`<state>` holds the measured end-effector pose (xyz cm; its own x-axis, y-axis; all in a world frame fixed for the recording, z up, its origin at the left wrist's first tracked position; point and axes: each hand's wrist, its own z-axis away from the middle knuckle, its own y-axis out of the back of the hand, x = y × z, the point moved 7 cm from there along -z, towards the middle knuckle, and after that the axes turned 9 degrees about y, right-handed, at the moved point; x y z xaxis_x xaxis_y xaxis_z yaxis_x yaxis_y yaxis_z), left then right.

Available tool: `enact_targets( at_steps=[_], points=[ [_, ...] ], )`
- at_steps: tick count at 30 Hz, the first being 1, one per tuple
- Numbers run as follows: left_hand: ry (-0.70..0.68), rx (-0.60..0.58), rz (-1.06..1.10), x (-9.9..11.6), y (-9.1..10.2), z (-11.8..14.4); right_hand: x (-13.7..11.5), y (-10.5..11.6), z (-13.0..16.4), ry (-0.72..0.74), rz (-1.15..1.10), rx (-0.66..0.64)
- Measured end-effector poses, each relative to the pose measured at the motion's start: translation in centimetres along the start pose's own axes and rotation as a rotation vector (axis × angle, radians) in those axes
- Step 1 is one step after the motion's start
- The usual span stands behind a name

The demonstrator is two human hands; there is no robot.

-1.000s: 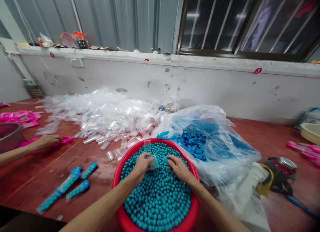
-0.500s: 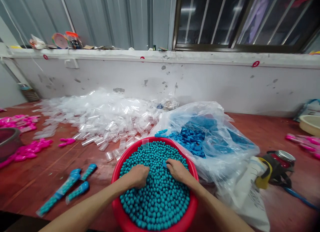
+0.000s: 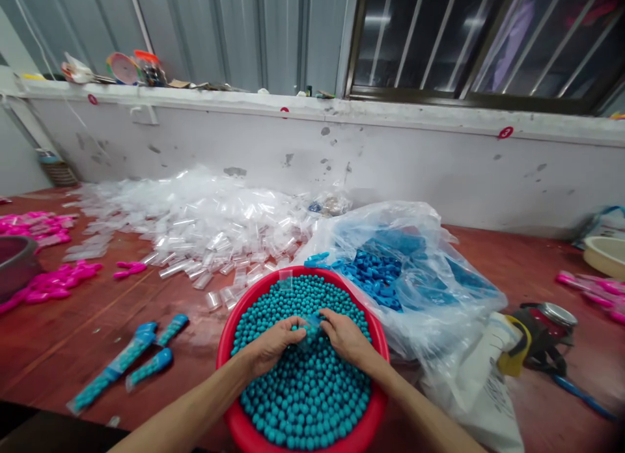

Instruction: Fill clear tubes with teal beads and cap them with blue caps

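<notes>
1. We look down on a red tub [image 3: 226, 339] at the front of a red-brown bench [image 3: 195, 388]; teal balls [image 3: 303, 401] fill it almost to the rim.
2. Our left hand [image 3: 272, 346] is over the tub, its fingers drawn narrow and pinching a small clear sleeve [image 3: 309, 330]. Teal balls show around and behind the sleeve, so we cannot tell how many, if any, are inside.
3. Our right hand [image 3: 349, 340] faces it from the other side, its fingers also narrow, closed on a small blue piece [image 3: 315, 319] at the sleeve. The fingers partly hide the spot, so we cannot tell how far the two parts are joined.
4. Another clear sleeve [image 3: 286, 280] lies at the tub's far edge.
5. Behind the tub, to our left, a broad heap of clear sleeves [image 3: 195, 212] spreads toward the white wall [image 3: 405, 160].
6. Behind the tub, to our right, an open plastic bag [image 3: 454, 310] holds many blue pieces [image 3: 378, 271].
7. On the bench at our left lie filled packets [image 3: 150, 370], with teal balls inside and blue ends.
8. Farther left, pink pieces [image 3: 68, 280] lie beside a grey bowl [image 3: 17, 265].
9. At the far right we find a cream bowl [image 3: 605, 258] near more pink pieces [image 3: 593, 291].
</notes>
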<state>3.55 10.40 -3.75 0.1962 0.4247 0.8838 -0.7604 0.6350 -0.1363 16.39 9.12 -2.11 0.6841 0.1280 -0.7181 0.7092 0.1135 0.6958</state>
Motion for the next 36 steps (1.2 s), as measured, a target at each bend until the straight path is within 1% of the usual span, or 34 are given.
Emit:
enact_targets(
  at_steps=[2,4,6,7,10,12,15,18,22,24,26,28,32,33,34,36],
  points=[
    [-0.03,0.026,0.031,0.2,0.2,0.2,-0.8,1.1,0.1,0.032,0.081,0.111],
    [-0.046,0.061,0.036,0.2,0.4,0.3,-1.4,1.6,0.2,0.064,0.056,0.149],
    [-0.036,0.112,0.017,0.1,0.7,0.2,-1.7,1.5,0.1,0.073,0.006,0.111],
    [-0.018,0.147,-0.001,-0.1,1.0,0.1,-1.5,1.4,0.1,0.053,0.026,0.086],
    [0.089,0.257,-0.094,-0.8,2.1,-0.9,-0.3,1.4,0.0,-0.078,0.2,0.051],
    [0.168,0.287,-0.16,-1.2,2.4,-1.9,0.7,1.1,-0.2,-0.147,0.241,0.035],
    [0.232,0.253,-0.204,-1.2,1.9,-3.3,1.4,0.2,-0.7,-0.166,0.172,-0.011],
    [0.236,0.177,-0.161,-0.7,0.7,-3.7,1.7,-0.7,-0.9,-0.167,0.022,-0.094],
    [0.192,0.015,-0.028,0.2,-0.7,-2.4,1.7,-0.9,-0.4,-0.164,-0.181,-0.173],
    [0.161,-0.054,0.022,0.7,-1.2,-1.6,1.3,-0.6,-0.3,-0.124,-0.29,-0.159],
    [0.125,-0.088,0.057,0.9,-1.4,-0.9,0.8,-0.4,-0.2,-0.081,-0.376,-0.124],
    [0.084,-0.09,0.085,0.9,-1.3,-0.6,0.1,0.3,0.0,-0.026,-0.338,-0.05],
    [-0.001,-0.063,0.114,0.7,-1.0,-0.4,-2.2,2.5,0.6,0.132,0.005,0.176],
    [-0.021,-0.058,0.115,0.7,-0.9,-0.3,-2.8,2.7,0.8,0.163,0.044,0.188],
    [-0.037,-0.056,0.115,0.7,-1.0,-0.2,-3.2,2.6,0.8,0.182,0.05,0.173],
    [-0.057,-0.058,0.107,0.7,-1.3,0.0,-3.7,2.3,0.8,0.208,-0.008,0.115]
  ],
)
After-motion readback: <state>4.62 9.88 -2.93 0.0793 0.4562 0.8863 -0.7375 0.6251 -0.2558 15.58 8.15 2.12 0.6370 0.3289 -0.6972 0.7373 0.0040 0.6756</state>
